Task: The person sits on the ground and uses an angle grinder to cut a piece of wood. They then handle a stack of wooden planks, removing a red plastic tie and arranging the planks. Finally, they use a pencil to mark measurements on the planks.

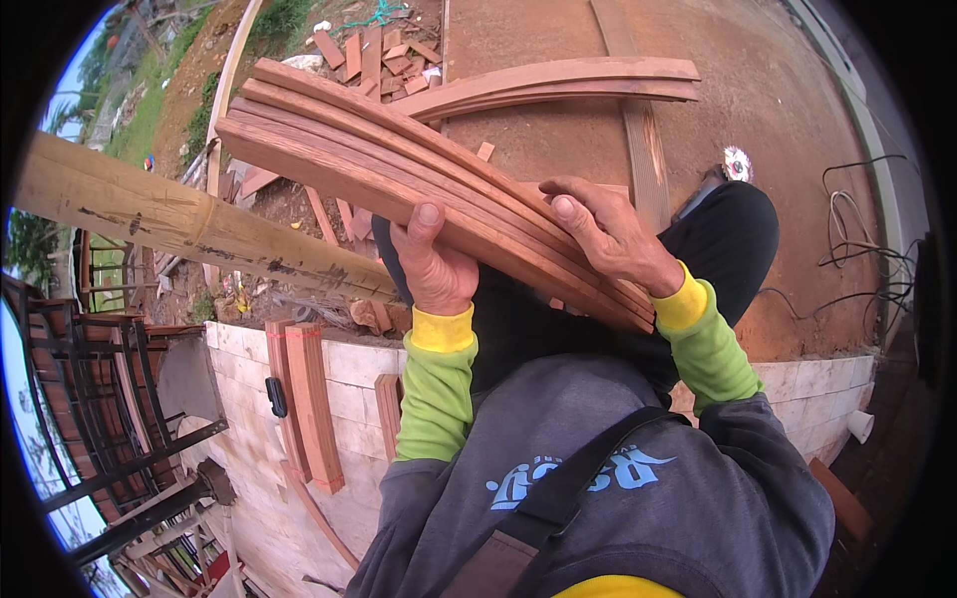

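Note:
Several long reddish-brown wooden slats (399,169) lie side by side in a bundle slanting across my lap, from far left to near right. My left hand (435,261) is closed round the near edge of the bundle, thumb on top. Toward its right end, my right hand (613,229) grips the far edge with bent fingers and the thumb over the top. At the far left end the slats fan slightly apart and their ends are uneven. Just beyond the bundle, more long slats (568,80) rest across a flat board (643,149) on the ground.
A power tool's round toothed blade (736,164) shows beyond my right knee. Black cables (847,224) lie at the right. A thick bamboo pole (199,219) crosses at left. Offcuts (374,60) are heaped at far left. Marked wood pieces (314,409) lie on the pale block wall (239,399).

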### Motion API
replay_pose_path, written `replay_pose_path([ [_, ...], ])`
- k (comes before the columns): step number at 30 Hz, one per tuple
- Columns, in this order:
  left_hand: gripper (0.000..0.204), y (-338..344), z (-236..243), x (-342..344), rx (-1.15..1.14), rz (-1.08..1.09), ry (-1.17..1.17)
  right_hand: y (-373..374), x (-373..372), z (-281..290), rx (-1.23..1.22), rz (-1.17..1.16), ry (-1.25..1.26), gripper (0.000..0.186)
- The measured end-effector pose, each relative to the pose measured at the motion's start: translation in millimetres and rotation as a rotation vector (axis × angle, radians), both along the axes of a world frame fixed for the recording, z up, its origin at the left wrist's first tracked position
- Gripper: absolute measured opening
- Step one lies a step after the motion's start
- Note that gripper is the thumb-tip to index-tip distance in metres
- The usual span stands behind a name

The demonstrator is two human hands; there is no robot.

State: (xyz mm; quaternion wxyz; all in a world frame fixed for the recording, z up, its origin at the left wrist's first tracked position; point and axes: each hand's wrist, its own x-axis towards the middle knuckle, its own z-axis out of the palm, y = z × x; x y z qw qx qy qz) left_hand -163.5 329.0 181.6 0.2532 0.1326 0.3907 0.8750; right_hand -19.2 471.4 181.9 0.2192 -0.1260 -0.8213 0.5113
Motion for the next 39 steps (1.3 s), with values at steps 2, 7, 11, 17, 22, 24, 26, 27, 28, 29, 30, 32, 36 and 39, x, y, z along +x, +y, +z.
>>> replay_pose_path([
  [2, 0.080, -0.1, -5.6, -6.3, 0.019, 0.031, 0.023, 11.5, 16.7, -4.1, -0.093, 0.047, -0.195, 0.053],
  [7, 0.083, 3.8, 1.2, 0.1, -0.007, 0.026, 0.023, 37.2, 44.4, -27.4, -0.228, 0.096, -0.339, 0.058],
  [11, 0.085, 3.1, 0.7, -3.4, -0.034, 0.042, 0.032, 44.3, 52.7, -32.5, -0.192, 0.130, -0.395, 0.062],
  [17, 0.091, 6.8, 8.7, 0.6, -0.111, 0.036, 0.054, 34.5, 45.7, -63.3, -0.191, 0.354, -0.653, 0.086],
  [22, 0.078, -3.3, -1.8, -4.4, 0.089, 0.048, -0.091, 22.1, 41.4, -56.9, -0.240, 0.486, -0.325, 0.079],
  [24, 0.079, -4.3, -7.7, -9.8, 0.081, 0.079, -0.029, 13.8, 44.2, -67.5, -0.334, 0.413, -0.273, 0.074],
  [26, 0.075, -9.1, -2.7, -5.5, 0.067, 0.039, -0.109, 8.6, 42.9, -68.1, -0.198, 0.331, -0.278, 0.071],
  [27, 0.073, -9.1, 0.1, -2.4, 0.065, 0.061, -0.089, 4.1, 44.2, -81.2, -0.238, 0.304, -0.252, 0.070],
  [28, 0.071, -9.4, 2.5, -0.8, 0.064, 0.080, -0.075, 1.8, 43.9, -82.8, -0.234, 0.283, -0.244, 0.068],
  [29, 0.070, -9.9, 4.5, 0.2, 0.064, 0.084, -0.068, 0.9, 44.6, -83.1, -0.224, 0.257, -0.237, 0.068],
  [30, 0.069, -12.5, 4.9, 1.8, 0.052, 0.091, -0.061, 0.2, 43.2, -67.2, -0.117, 0.232, -0.254, 0.068],
  [32, 0.067, -16.2, 8.9, 4.9, 0.038, 0.103, -0.038, -4.1, 42.3, -58.6, -0.111, 0.211, -0.245, 0.068],
  [36, 0.067, -13.0, 15.8, 13.6, 0.039, 0.073, -0.001, 2.8, 45.3, -49.2, -0.026, 0.206, -0.280, 0.068],
  [39, 0.065, -6.8, 26.0, 18.4, 0.044, 0.053, 0.031, 3.8, 47.2, -47.8, -0.013, 0.200, -0.267, 0.065],
])
